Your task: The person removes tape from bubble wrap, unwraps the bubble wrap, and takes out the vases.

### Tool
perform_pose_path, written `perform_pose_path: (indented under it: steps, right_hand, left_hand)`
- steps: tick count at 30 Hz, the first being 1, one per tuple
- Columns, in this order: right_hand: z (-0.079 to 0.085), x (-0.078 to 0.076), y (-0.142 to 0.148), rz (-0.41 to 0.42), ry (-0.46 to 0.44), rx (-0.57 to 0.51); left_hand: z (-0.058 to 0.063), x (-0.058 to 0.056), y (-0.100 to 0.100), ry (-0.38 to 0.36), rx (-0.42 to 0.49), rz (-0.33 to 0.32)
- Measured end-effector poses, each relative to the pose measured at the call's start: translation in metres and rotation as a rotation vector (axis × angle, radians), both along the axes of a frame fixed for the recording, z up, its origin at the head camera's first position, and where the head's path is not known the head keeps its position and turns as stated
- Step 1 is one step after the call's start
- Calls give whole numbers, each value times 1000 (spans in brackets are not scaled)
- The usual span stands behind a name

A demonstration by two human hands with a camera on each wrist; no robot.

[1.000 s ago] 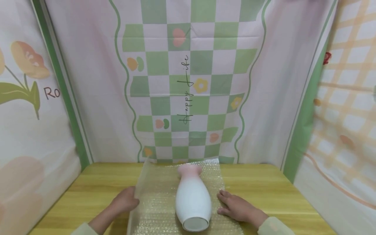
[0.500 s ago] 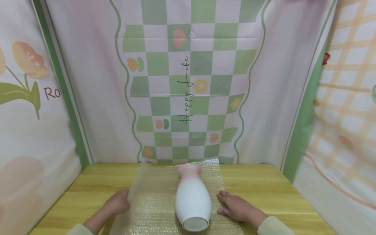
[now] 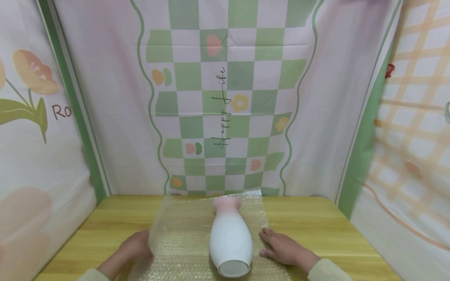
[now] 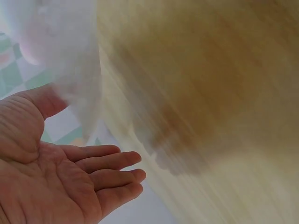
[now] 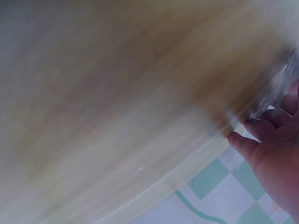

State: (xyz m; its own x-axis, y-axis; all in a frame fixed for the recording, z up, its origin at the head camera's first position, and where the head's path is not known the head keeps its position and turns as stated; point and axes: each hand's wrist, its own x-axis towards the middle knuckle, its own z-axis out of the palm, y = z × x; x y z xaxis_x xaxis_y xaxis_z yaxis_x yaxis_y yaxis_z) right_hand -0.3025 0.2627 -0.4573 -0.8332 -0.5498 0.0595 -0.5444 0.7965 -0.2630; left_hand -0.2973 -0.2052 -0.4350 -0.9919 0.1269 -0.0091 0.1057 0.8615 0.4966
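Observation:
A white vase with a pink neck (image 3: 231, 238) lies on its side on a sheet of bubble wrap (image 3: 183, 242), its base towards me. My left hand (image 3: 135, 246) is at the sheet's left edge. In the left wrist view that hand (image 4: 51, 172) has its fingers stretched out, and its thumb tip meets the hanging bubble wrap (image 4: 77, 60). On the sheet's right edge rest the fingers of my right hand (image 3: 283, 248), spread and nearly straight. The right wrist view shows only part of this hand (image 5: 280, 154), against the clear wrap.
Beneath everything is a wood-grain table (image 3: 306, 214). A green-and-white checked cloth (image 3: 239, 128) hangs behind it. Printed curtains close off the left side (image 3: 42, 164) and the right side (image 3: 404, 156).
My left hand has moved left and nearer to me, and the bubble wrap's left edge has spread out that way. The right hand and the vase have stayed in place.

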Motion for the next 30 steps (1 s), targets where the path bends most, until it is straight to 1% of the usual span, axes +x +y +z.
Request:
perform_pose_path:
  steps: [3, 5, 7, 10, 12, 17, 20, 22, 24, 27, 30]
  right_hand:
    - [1, 1, 0, -7, -26, -4]
    - [1, 1, 0, -9, -34, -5]
    - [1, 1, 0, -9, -34, -6]
    - [0, 0, 0, -5, -21, -6]
    - [0, 0, 0, -4, -17, -6]
    - [-1, -1, 1, 0, -8, -3]
    - [-1, -1, 1, 1, -11, -1]
    - [-2, -2, 1, 0, -15, -1]
    - [-2, -2, 2, -1, -16, -1]
    - [-2, -2, 2, -2, -15, -2]
    - [-2, -2, 1, -4, -18, -1]
  left_hand:
    - [0, 0, 0, -48, -13, 31]
    - [-2, 0, 0, -60, -30, 37]
    - [-3, 1, 0, -58, -38, 39]
    - [-6, 3, -2, -26, -54, 25]
    - [-7, 3, -2, -18, -59, 23]
    - [-6, 2, 0, -8, -95, 29]
    - [-5, 1, 1, 11, -117, 32]
    - [-6, 0, 2, 41, -109, 22]
    - [-7, -1, 4, 56, -88, 7]
    - [-11, -4, 5, 62, -77, -33]
    - [-14, -6, 7, 51, -60, -78]
